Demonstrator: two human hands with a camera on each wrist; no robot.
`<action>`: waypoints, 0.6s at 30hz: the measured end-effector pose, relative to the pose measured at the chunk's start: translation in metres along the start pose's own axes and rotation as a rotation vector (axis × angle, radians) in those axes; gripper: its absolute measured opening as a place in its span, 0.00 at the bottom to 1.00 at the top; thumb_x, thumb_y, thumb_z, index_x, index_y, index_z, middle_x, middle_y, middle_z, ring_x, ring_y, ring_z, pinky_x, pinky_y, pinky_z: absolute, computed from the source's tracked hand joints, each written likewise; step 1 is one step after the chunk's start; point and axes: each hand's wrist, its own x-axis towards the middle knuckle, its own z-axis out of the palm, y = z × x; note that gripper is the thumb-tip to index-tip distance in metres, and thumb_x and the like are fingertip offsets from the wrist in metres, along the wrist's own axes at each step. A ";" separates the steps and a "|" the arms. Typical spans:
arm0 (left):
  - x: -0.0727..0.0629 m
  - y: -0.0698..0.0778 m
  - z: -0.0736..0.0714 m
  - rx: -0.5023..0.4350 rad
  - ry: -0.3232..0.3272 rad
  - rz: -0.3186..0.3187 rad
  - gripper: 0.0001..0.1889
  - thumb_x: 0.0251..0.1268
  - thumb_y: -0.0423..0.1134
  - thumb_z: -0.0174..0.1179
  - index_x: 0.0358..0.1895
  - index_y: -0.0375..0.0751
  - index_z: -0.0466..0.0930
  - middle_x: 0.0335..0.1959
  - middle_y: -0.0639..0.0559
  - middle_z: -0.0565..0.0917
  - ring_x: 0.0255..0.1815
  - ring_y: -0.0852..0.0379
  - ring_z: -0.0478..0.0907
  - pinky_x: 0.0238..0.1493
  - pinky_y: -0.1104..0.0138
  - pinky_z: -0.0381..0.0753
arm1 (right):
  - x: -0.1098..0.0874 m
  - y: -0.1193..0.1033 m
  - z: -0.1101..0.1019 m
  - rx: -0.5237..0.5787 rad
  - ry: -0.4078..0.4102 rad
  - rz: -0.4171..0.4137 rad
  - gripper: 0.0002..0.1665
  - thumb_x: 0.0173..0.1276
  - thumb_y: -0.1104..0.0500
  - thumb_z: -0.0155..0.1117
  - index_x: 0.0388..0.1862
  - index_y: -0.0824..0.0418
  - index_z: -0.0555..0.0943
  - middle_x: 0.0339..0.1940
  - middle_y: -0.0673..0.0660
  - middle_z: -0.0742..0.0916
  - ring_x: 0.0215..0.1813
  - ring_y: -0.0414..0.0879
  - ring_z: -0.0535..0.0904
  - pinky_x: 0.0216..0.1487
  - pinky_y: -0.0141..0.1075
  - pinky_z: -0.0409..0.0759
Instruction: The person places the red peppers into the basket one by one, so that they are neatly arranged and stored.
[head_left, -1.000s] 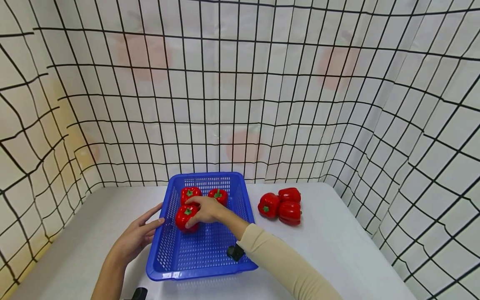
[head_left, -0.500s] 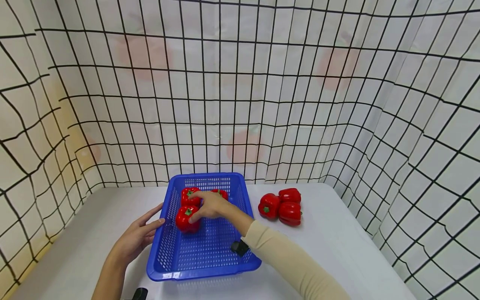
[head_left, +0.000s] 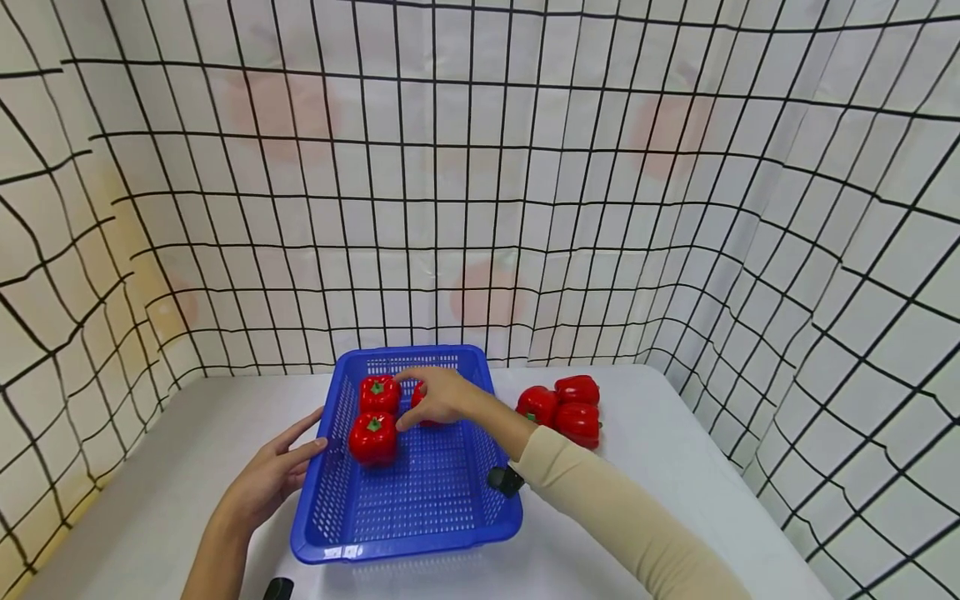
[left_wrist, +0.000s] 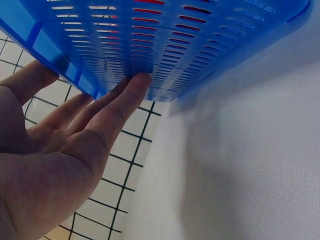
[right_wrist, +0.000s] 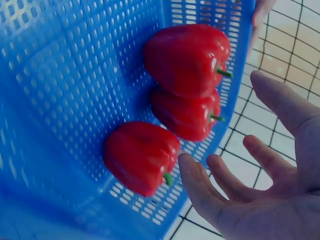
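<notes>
A blue plastic basket (head_left: 420, 546) with perforated walls stands on the white table. Inside it, two red bell peppers sit along the left side, the near bell pepper (head_left: 373, 442) and the far bell pepper (head_left: 379, 395). A third bell pepper (right_wrist: 142, 157) lies to their right, partly covered by my right hand in the head view. My right hand (head_left: 442, 395) hovers over the basket, fingers spread, holding nothing. At the basket's left side, my left hand (head_left: 262, 482) touches the rim and outer wall with extended fingers (left_wrist: 120, 102).
Three more red bell peppers cluster on the table (head_left: 675, 500) right of the basket: one front left (head_left: 537, 403), one at the back (head_left: 577, 389), one front right (head_left: 577, 422). My right forearm partly overlaps them. A black grid net (head_left: 435, 200) over white sheeting encloses the table.
My right hand has let go of the near bell pepper, lifted and shifted right, away from the left pair. The left hand and the basket stay put.
</notes>
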 end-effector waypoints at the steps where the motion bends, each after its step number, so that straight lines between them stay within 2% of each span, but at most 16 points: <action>1: 0.000 0.000 0.000 0.001 0.000 -0.001 0.41 0.75 0.49 0.59 0.83 0.53 0.47 0.72 0.32 0.72 0.54 0.46 0.87 0.53 0.62 0.87 | -0.001 0.001 -0.003 0.001 0.001 -0.001 0.45 0.56 0.48 0.81 0.73 0.45 0.74 0.63 0.57 0.83 0.62 0.51 0.79 0.58 0.47 0.83; 7: 0.001 -0.001 -0.001 -0.001 0.001 -0.007 0.41 0.75 0.49 0.59 0.83 0.53 0.47 0.73 0.32 0.71 0.55 0.46 0.87 0.53 0.62 0.87 | -0.013 0.012 -0.019 0.034 0.020 0.007 0.45 0.57 0.48 0.80 0.73 0.45 0.73 0.67 0.61 0.80 0.66 0.56 0.78 0.58 0.50 0.84; 14: 0.001 -0.002 -0.002 0.005 -0.002 -0.004 0.41 0.75 0.50 0.58 0.84 0.54 0.46 0.74 0.31 0.69 0.55 0.46 0.87 0.54 0.62 0.86 | -0.027 0.027 -0.036 0.018 0.041 0.018 0.44 0.59 0.48 0.78 0.74 0.46 0.72 0.64 0.64 0.81 0.62 0.57 0.79 0.53 0.49 0.85; 18: 0.000 -0.001 -0.001 0.004 -0.006 0.002 0.40 0.76 0.49 0.58 0.83 0.54 0.47 0.74 0.31 0.69 0.56 0.47 0.86 0.54 0.61 0.86 | -0.034 0.038 -0.043 0.017 0.065 0.047 0.44 0.59 0.47 0.78 0.74 0.46 0.72 0.65 0.64 0.81 0.64 0.59 0.79 0.52 0.50 0.86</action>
